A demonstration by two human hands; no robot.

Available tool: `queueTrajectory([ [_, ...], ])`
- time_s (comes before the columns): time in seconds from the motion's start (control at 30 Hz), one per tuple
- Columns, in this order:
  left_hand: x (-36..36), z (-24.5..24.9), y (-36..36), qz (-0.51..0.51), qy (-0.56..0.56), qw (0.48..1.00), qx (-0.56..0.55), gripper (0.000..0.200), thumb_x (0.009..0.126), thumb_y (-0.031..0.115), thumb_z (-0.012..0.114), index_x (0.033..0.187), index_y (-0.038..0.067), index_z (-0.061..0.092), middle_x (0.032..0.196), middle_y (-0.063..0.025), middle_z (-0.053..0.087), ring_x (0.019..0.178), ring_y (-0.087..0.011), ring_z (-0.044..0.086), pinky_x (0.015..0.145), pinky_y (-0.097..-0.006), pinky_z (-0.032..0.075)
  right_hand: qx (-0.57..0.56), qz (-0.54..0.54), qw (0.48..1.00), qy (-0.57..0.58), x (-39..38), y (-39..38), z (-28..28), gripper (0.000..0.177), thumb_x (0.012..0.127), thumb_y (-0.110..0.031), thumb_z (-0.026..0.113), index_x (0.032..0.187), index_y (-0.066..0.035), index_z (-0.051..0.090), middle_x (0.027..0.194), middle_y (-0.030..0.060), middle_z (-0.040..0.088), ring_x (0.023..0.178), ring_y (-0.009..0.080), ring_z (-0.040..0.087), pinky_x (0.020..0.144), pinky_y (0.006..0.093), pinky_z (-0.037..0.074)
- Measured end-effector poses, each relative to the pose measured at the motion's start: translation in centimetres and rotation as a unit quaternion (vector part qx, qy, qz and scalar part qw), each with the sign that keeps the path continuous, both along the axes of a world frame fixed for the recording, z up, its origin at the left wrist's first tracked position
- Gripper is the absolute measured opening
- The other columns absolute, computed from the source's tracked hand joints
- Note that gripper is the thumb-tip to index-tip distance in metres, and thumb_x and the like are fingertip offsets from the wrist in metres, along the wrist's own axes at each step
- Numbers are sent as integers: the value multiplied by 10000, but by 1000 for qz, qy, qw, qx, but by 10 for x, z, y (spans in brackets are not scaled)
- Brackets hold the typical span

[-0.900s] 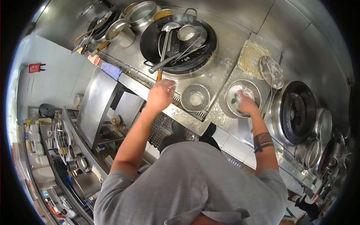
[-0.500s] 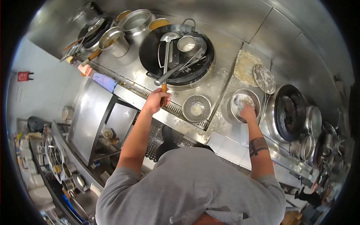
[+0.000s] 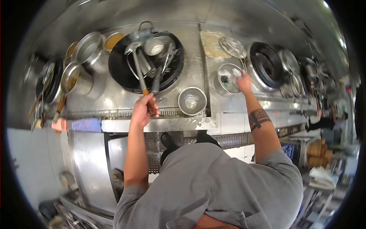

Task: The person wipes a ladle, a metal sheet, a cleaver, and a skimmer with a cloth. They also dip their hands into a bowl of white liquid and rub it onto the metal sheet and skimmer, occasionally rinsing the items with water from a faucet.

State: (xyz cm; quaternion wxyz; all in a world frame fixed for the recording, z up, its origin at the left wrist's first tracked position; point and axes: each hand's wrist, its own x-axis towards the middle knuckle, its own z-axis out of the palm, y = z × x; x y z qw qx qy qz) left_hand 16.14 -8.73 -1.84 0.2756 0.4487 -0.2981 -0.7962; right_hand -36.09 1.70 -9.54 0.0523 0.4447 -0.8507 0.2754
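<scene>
My left hand [image 3: 143, 110] is closed around the wooden handle of a metal ladle [image 3: 138, 68], whose head rests in a large black wok [image 3: 118, 72]. A dark-handled wire whisk [image 3: 166, 63] and a small metal pot [image 3: 155, 47] also lie in the wok. My right hand [image 3: 244, 82] is at the right rim of a metal bowl [image 3: 220, 84], its fingers closed on a white, foamy-looking wad [image 3: 237, 72]. Cloudy liquid and something dark green show inside that bowl. Between my hands, a second metal bowl [image 3: 192, 101] stands on the steel counter with a little whitish liquid in it.
A skimmer [image 3: 232, 47] lies behind the right bowl, beside a crusted tray [image 3: 213, 44]. Another black wok [image 3: 267, 65] stands further right. Several metal pots [image 3: 88, 49] crowd the left back. A purple cloth [image 3: 86, 125] hangs over the counter's front edge.
The camera view has turned, shifting the counter leftward. My right hand has come up from inside the bowl to its right rim, with the white wad. My left hand still grips the ladle.
</scene>
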Motion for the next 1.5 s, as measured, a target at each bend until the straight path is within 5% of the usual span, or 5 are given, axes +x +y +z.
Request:
queueTrajectory([
  [0.4, 15, -7, -112, 14, 249, 961, 119, 76, 1000, 97, 587, 948, 70, 538, 627, 24, 489, 496, -57, 476, 442, -206, 389, -33, 40, 972, -229, 43, 13, 12, 489, 836, -199, 760, 1269, -7, 637, 1126, 213, 713, 1040, 310, 694, 916, 381, 512],
  [0.6, -16, 65, -22, 47, -11, 997, -54, 202, 960, 103, 666, 901, 90, 472, 580, 42, 427, 419, -72, 387, 382, -253, 327, -255, 74, 849, -457, 62, -41, 42, 417, 924, -118, 685, 1333, -50, 649, 1144, 36, 693, 966, 105, 616, 820, 274, 499],
  [1.0, -27, 78, 102, -179, -401, 856, -272, 143, 841, 62, 676, 893, 14, 552, 643, -102, 584, 495, -221, 572, 490, -361, 466, -217, 304, 903, -213, 160, -247, 152, 410, 941, -354, 646, 1273, -114, 641, 1156, 197, 677, 1041, 373, 664, 896, 451, 544],
  [1.2, -13, 46, 104, -215, -503, 730, -408, 230, 847, 24, 561, 1057, -67, 572, 846, -335, 649, 856, -492, 664, 762, -521, 532, -78, 246, 568, -782, 162, -226, 97, 351, 943, -312, 663, 1119, -9, 658, 1050, 154, 686, 926, 222, 672, 801, 395, 560],
  [1.5, -37, 56, 45, -321, -680, 535, -384, 228, 869, 78, 523, 1079, 11, 581, 910, -271, 711, 841, -436, 711, 732, -526, 577, -80, 193, 929, -305, 148, -211, 82, 504, 826, -245, 763, 1200, -42, 492, 1080, 267, 649, 1017, 472, 632, 874, 518, 505],
])
